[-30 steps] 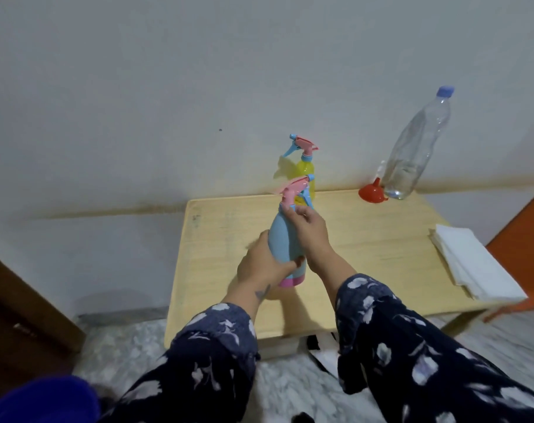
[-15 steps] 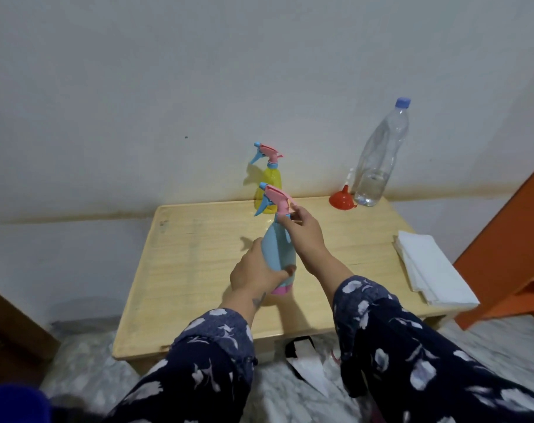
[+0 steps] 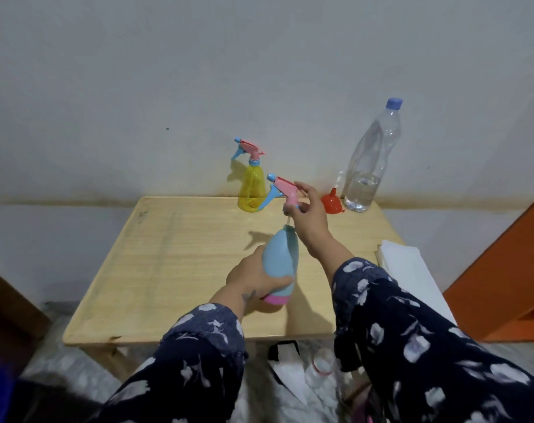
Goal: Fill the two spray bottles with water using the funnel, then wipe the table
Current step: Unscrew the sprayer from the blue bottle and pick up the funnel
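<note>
Above the wooden table [image 3: 174, 270], your left hand [image 3: 253, 277] grips the blue spray bottle [image 3: 280, 261] while your right hand [image 3: 307, 213] pinches its pink trigger head [image 3: 285, 189], lifted clear of the neck. Draw the dip tube straight up, keeping the bottle upright; the funnel [image 3: 333, 203] waits beside the water bottle [image 3: 371, 166].

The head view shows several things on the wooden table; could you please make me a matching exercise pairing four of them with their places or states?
Things:
1. Blue plastic spray bottle
2. Yellow translucent spray bottle
3. Red plastic funnel
4. Folded white cloth

Places or states:
A. At the table's right edge
B. Beside the clear water bottle
C. Gripped by the left hand, spray head lifted out
D. Standing near the wall, head on

Pairs: 1-C, 2-D, 3-B, 4-A
</note>
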### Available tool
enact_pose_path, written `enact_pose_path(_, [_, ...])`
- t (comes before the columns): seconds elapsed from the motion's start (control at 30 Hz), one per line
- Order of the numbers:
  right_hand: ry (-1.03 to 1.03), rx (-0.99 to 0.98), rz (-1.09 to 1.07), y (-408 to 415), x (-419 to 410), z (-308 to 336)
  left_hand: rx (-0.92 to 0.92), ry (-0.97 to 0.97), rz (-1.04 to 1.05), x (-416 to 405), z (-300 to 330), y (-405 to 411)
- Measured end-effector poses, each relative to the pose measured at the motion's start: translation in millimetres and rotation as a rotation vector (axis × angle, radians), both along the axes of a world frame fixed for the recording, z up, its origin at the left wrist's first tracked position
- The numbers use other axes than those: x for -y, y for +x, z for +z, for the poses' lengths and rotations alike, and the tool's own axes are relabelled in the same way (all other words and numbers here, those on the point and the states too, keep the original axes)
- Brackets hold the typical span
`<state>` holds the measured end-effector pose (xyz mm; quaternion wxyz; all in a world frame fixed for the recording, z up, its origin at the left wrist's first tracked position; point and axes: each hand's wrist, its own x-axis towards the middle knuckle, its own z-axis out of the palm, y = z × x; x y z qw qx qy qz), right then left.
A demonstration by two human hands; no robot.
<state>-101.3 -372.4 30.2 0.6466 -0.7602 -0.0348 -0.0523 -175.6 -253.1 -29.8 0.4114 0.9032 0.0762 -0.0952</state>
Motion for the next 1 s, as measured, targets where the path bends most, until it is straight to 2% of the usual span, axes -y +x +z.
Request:
enact_pose_path(0.17, [0.064,0.053,-0.137,23.5,27.1,12.2,-0.014,0.052,0.034,-2.4,-7.4,-4.5])
enact_pose_path(0.33, [0.118,-0.025,-0.26,42.6,48.8,19.7,-0.032,0.026,0.178,-18.5,-14.3,-7.6])
enact_pose_path(0.4, [0.056,-0.053,-0.266,45.6,56.1,13.3,-0.011,-0.007,0.256,-23.8,-17.3,-5.9])
enact_pose_path(0.5, [-0.144,-0.101,-0.188,41.3,61.8,-9.1,0.052,-0.047,0.345,-29.0,-19.9,-1.5])
enact_pose_path(0.63, [-0.35,-0.261,-0.076,23.4,59.6,-57.9,0.167,-0.077,0.383,-36.1,-21.3,8.6])
enact_pose_path(0.8, [-0.429,-0.399,-0.006,-1.9,47.6,-103.8,0.221,-0.16,0.391,-51.1,-30.0,14.8])
enact_pose_path(0.9, [-0.507,-0.407,0.021,-12.3,40.2,-116.6,0.204,-0.17,0.359,-60.0,-40.9,10.8])
enact_pose_path(1.0, [-0.487,-0.403,0.012,-16.5,35.7,-119.7,0.194,-0.192,0.341,-65.6,-52.4,1.7])
